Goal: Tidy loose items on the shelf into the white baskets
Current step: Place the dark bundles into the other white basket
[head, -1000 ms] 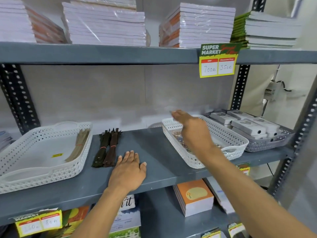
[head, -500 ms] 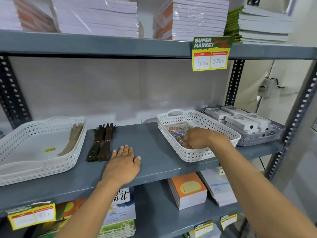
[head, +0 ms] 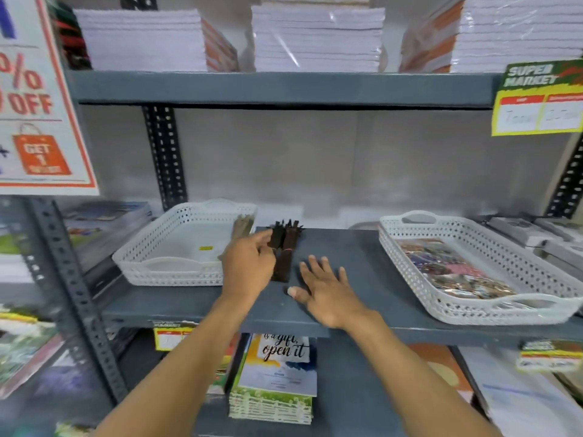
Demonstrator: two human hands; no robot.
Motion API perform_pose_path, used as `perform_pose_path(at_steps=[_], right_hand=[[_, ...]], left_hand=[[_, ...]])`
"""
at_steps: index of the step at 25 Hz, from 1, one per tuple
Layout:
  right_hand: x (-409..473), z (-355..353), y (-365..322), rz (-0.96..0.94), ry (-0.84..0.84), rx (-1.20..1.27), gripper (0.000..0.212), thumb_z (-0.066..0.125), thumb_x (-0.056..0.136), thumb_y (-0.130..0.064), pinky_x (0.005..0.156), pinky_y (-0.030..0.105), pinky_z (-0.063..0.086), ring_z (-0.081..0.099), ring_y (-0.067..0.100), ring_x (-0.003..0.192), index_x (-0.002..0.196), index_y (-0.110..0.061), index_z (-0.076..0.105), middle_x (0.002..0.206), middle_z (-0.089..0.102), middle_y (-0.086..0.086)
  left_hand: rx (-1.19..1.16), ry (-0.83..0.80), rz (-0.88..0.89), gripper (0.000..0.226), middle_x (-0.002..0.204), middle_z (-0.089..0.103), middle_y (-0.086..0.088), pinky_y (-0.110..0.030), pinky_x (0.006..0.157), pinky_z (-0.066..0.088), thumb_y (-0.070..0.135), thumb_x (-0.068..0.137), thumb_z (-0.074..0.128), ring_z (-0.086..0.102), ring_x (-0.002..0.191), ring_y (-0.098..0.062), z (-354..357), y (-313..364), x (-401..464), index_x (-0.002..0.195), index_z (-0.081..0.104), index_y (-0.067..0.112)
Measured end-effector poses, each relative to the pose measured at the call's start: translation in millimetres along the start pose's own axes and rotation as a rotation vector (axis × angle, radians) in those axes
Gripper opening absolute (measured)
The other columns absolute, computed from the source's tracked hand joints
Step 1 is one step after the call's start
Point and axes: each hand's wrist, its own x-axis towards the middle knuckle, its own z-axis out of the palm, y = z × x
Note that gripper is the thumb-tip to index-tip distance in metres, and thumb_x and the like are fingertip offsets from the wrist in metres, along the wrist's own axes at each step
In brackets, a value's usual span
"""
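Two dark bundles lie side by side on the grey shelf (head: 353, 257): a dark green bundle (head: 278, 235) and a brown bundle (head: 289, 247), each tied with a band. My left hand (head: 247, 268) is at their left edge, thumb and fingers curled onto the dark green bundle, which still rests on the shelf. Just right of the bundles, my right hand (head: 328, 288) lies flat on the shelf, fingers spread, holding nothing. The left white basket (head: 164, 274) holds a tan bundle (head: 243, 224). The right white basket (head: 473, 313) holds colourful packets (head: 454, 272).
Stacks of wrapped notebooks (head: 315, 39) fill the upper shelf. A sale sign (head: 34, 99) hangs at the left and a yellow price tag (head: 536, 102) at the right. Grey boxes (head: 542, 238) sit beyond the right basket. Booklets (head: 277, 373) lie on the shelf below.
My right hand left the right basket and came to rest flat on the shelf beside the bundles. My left hand rose off the shelf and reached onto the dark bundles. The view swung left.
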Motion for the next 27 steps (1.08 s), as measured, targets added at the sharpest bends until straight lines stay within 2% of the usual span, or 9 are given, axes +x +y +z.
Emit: perform_pose_path(at_steps=[2,4,7,12,15,19,23,25,27], right_hand=[[7.3,7.7,2.1,0.042,-0.061,-0.05,0.08,0.014,0.1,-0.07,0.125,0.054,-0.01,-0.015,0.023,0.157,0.163,-0.023,0.002,0.172,-0.011,0.001],[8.5,8.9,3.1,0.055,-0.074,-0.058,0.081,0.01,0.098,-0.072,0.124,0.053,-0.012,-0.014,0.022,0.157,0.163,-0.024,-0.001,0.171,-0.013,-0.001],[7.5,7.8,2.5,0.049,-0.066,-0.053,0.081,0.009,0.098,-0.072,0.124,0.053,-0.012,-0.014,0.021,0.157,0.163,-0.025,-0.001,0.171,-0.013,-0.001],[7.3,7.3,2.4,0.052,-0.073,-0.04,0.08,0.01,0.098,-0.072,0.124,0.052,-0.013,-0.015,0.021,0.157,0.163,-0.025,-0.002,0.171,-0.013,-0.001],[6.7,6.8,2.6,0.05,-0.064,-0.031,0.08,0.011,0.098,-0.071,0.124,0.052,-0.013,-0.015,0.02,0.157,0.163,-0.026,-0.001,0.171,-0.012,-0.001],[5.0,7.2,3.7,0.045,-0.058,-0.012,0.08,0.013,0.099,-0.071,0.124,0.05,-0.013,-0.015,0.02,0.157,0.163,-0.026,0.0,0.171,-0.012,-0.002],[5.8,7.7,4.0,0.03,-0.045,-0.001,0.079,0.013,0.099,-0.071,0.125,0.05,-0.012,-0.015,0.019,0.157,0.163,-0.027,0.0,0.171,-0.012,-0.003],[6.6,8.7,4.1,0.028,-0.042,-0.004,0.079,0.013,0.099,-0.071,0.125,0.05,-0.012,-0.015,0.019,0.157,0.163,-0.027,-0.001,0.171,-0.012,-0.003],[6.4,8.9,5.4,0.031,-0.041,-0.005,0.079,0.013,0.099,-0.071,0.125,0.05,-0.012,-0.015,0.018,0.157,0.163,-0.027,-0.001,0.171,-0.012,-0.003]], left_hand=[[0.178,-0.083,0.069,0.028,0.097,0.079,-0.009,-0.039,0.088,0.057,0.005,0.089,0.055,0.071,0.097,-0.031,-2.4,3.8,20.3,0.099,0.08,0.014],[0.418,-0.234,0.089,0.02,0.093,0.074,-0.015,-0.039,0.087,0.054,0.007,0.087,0.054,0.067,0.096,-0.037,10.3,8.2,41.9,0.088,0.074,0.008],[0.717,-0.416,0.064,0.016,0.114,0.072,-0.015,-0.038,0.101,0.045,0.011,0.09,0.057,0.066,0.111,-0.034,40.2,18.6,67.9,0.1,0.069,0.01],[0.971,-0.575,-0.061,0.04,0.136,0.064,-0.015,-0.038,0.096,0.052,0.013,0.096,0.059,0.063,0.124,-0.032,76.3,12.5,97.7,0.134,0.06,0.002],[0.977,-0.552,-0.13,0.045,0.139,0.062,-0.013,-0.039,0.097,0.052,0.017,0.097,0.058,0.062,0.127,-0.032,85.5,3.3,99.4,0.14,0.057,0.005],[0.827,-0.466,-0.143,0.028,0.12,0.07,-0.013,-0.032,0.082,0.052,0.013,0.089,0.06,0.068,0.109,-0.031,71.7,16.4,114.4,0.115,0.067,0.007],[0.667,-0.301,-0.11,0.017,0.103,0.067,-0.013,-0.032,0.075,0.054,0.02,0.089,0.062,0.065,0.09,-0.029,24.8,33.1,149.3,0.1,0.059,0.008],[0.642,-0.231,-0.124,0.014,0.091,0.06,-0.009,-0.031,0.066,0.047,0.02,0.091,0.062,0.058,0.074,-0.023,-1.3,30.1,164.0,0.093,0.056,0.008],[0.646,-0.172,-0.16,0.013,0.092,0.06,-0.009,-0.03,0.062,0.045,0.018,0.093,0.06,0.056,0.071,-0.023,-19.1,16.6,171.1,0.087,0.055,0.007]])
